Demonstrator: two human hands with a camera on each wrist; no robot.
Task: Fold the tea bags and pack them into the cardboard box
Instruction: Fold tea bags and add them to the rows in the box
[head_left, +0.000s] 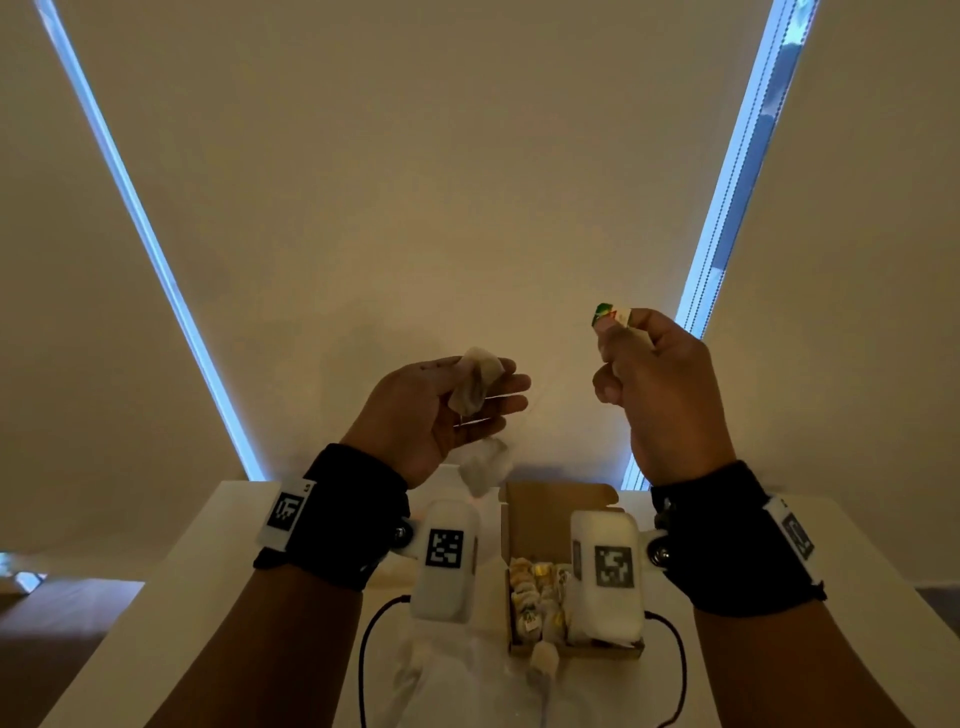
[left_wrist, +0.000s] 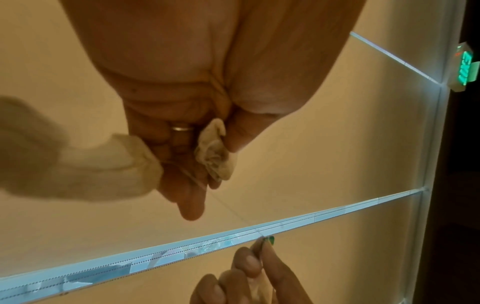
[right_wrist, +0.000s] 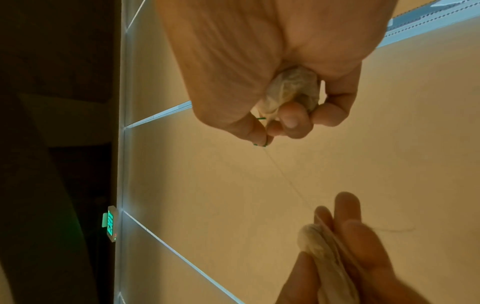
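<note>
My left hand (head_left: 467, 410) is raised above the table, palm up, and pinches a crumpled tea bag (head_left: 475, 387) between thumb and fingers (left_wrist: 192, 203). A second tea bag (head_left: 485, 470) dangles just below that hand. A thin string (right_wrist: 285, 179) runs from the left hand to my right hand (head_left: 615, 338), held higher to the right. The right hand pinches a green paper tag (head_left: 609, 315) at its fingertips and holds another tea bag (right_wrist: 293, 90) curled in its palm. The open cardboard box (head_left: 535, 504) stands on the table under the hands, with several folded tea bags (head_left: 530, 592) inside.
The white table (head_left: 208, 571) carries the box in the middle. One tea bag (head_left: 543, 660) hangs over the box's front wall, and a clear plastic wrap (head_left: 431, 675) lies to its left. Black cables (head_left: 363, 639) loop beside both wrists. Drawn window blinds (head_left: 415, 208) stand behind.
</note>
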